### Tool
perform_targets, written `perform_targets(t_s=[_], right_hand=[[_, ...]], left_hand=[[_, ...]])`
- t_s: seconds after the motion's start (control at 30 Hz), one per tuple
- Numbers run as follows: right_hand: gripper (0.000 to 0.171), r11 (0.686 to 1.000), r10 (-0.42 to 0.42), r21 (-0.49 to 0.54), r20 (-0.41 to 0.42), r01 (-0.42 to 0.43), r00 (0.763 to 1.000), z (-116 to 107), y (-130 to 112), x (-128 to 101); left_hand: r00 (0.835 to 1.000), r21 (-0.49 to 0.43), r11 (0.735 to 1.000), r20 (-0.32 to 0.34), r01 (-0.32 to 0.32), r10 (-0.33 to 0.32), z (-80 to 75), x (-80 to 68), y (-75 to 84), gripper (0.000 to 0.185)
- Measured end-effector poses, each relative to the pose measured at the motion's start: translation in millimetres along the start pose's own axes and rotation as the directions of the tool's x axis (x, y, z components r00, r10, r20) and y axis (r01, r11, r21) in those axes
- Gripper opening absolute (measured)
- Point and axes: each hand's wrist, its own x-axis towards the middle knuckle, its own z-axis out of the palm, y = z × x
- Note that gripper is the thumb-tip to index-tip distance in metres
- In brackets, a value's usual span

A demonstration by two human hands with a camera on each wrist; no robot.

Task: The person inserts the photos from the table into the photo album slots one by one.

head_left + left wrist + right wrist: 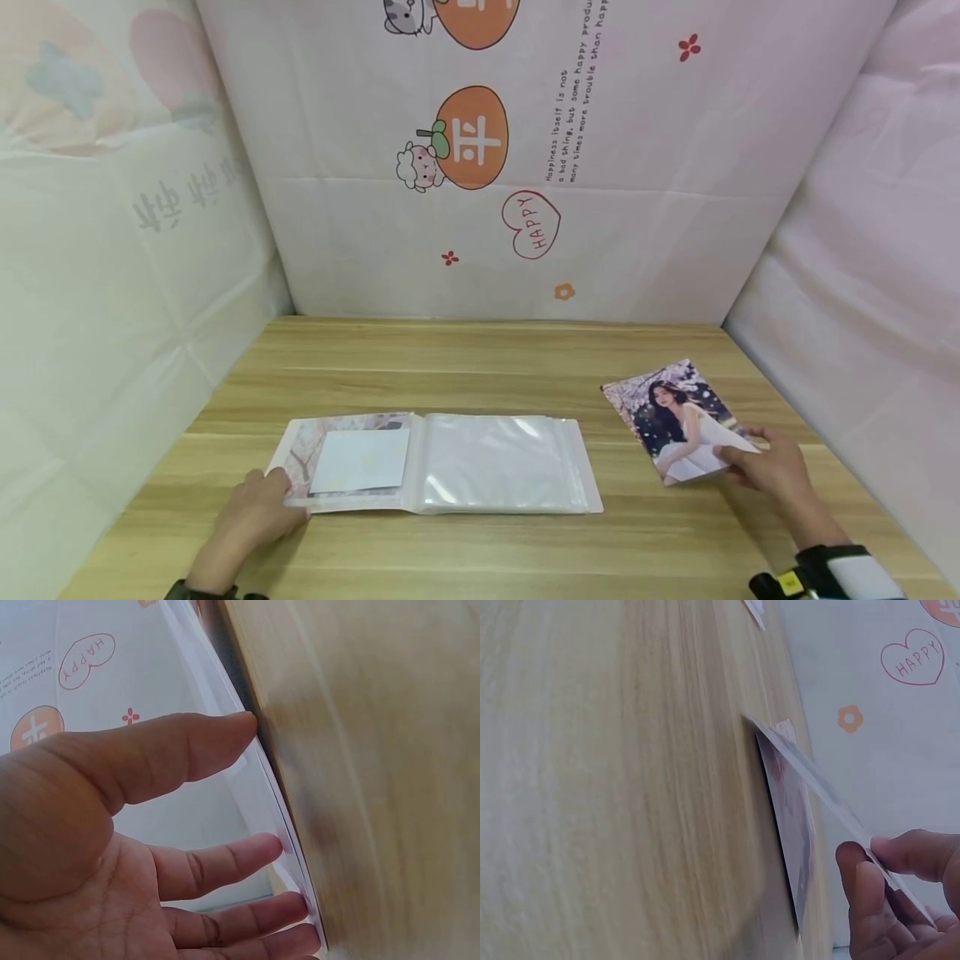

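Observation:
An open photo album [502,462] with clear sleeves lies on the wooden table [480,367]. Its left page holds a picture with a white card [362,460] over it. My left hand [288,496] rests at the album's near left corner, and the left wrist view shows its straight fingers [262,847] touching the album's edge [262,796]. To the right, my right hand [738,454] pinches the near corner of a photo [678,412] of a woman in white. In the right wrist view this photo [817,784] is tilted up off another print [791,825] lying flat beneath it.
Cloth-covered walls with cartoon prints close in the table at the back [480,167], left [112,292] and right [862,275]. Bare wood stretches behind the album and along the table's near edge.

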Motion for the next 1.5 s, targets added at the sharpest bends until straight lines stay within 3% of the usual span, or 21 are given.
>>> perform_targets(t_s=[0.2, 0.33, 0.47, 0.6, 0.77, 0.83, 0.93, 1.17, 1.27, 1.37, 1.5], right_hand=[[0.082, 0.999, 0.024, 0.029, -0.001, -0.024, 1.000, 2.4, -0.6, 0.3], [0.073, 0.999, -0.023, 0.031, -0.032, 0.024, 0.999, 5.9, 0.1, 0.7], [0.060, 0.991, -0.077, 0.101, -0.088, 0.086, 0.993, 8.8, 14.1, 15.3], [0.044, 0.957, -0.123, 0.243, -0.157, 0.159, 0.980, 11.8, 41.8, 43.4], [0.034, 0.881, -0.171, 0.396, -0.243, 0.258, 0.955, 22.8, 61.7, 65.6], [0.032, 0.879, -0.177, 0.391, -0.264, 0.273, 0.948, 26.5, 61.0, 66.2], [0.032, 0.903, -0.186, 0.326, -0.294, 0.281, 0.937, 30.6, 51.5, 59.0], [0.035, 0.939, -0.168, 0.239, -0.308, 0.247, 0.936, 37.7, -7.8, 13.7], [0.029, 0.939, -0.155, 0.248, -0.311, 0.237, 0.938, 38.8, -0.2, 21.1], [0.023, 0.921, -0.167, 0.289, -0.314, 0.262, 0.934, 40.6, 22.6, 41.5], [0.027, 0.858, -0.168, 0.429, -0.285, 0.282, 0.944, 47.5, 42.1, 61.7]], left_hand=[[1.000, 0.005, 1.000, 0.007, 0.001, -0.001, 0.4, 1.3, -0.7, 0.036], [1.000, 0.009, 1.000, 0.014, 0.003, -0.003, -0.4, 1.5, 0.0, 0.036], [1.000, 0.006, 1.000, 0.014, 0.003, -0.003, -1.5, 0.4, 1.0, 0.036], [1.000, 0.005, 1.000, 0.009, 0.000, 0.000, -1.8, -0.4, 1.6, 0.035], [1.000, 0.007, 1.000, 0.005, 0.001, -0.001, -1.5, -0.5, 1.5, 0.036], [1.000, 0.008, 1.000, 0.008, 0.002, -0.002, -1.4, -0.3, 1.6, 0.037], [1.000, 0.008, 1.000, 0.008, 0.003, -0.003, -1.2, -0.2, 1.6, 0.037], [1.000, 0.004, 1.000, 0.003, 0.003, -0.003, -0.2, -0.3, 0.8, 0.036], [1.000, 0.001, 1.000, 0.004, 0.007, -0.007, -0.1, -0.3, 0.5, 0.037], [1.000, 0.004, 1.000, 0.002, 0.008, -0.008, -0.3, 0.0, 0.2, 0.039], [1.000, 0.004, 1.000, -0.001, 0.007, -0.007, -0.5, -0.4, 0.3, 0.039]])
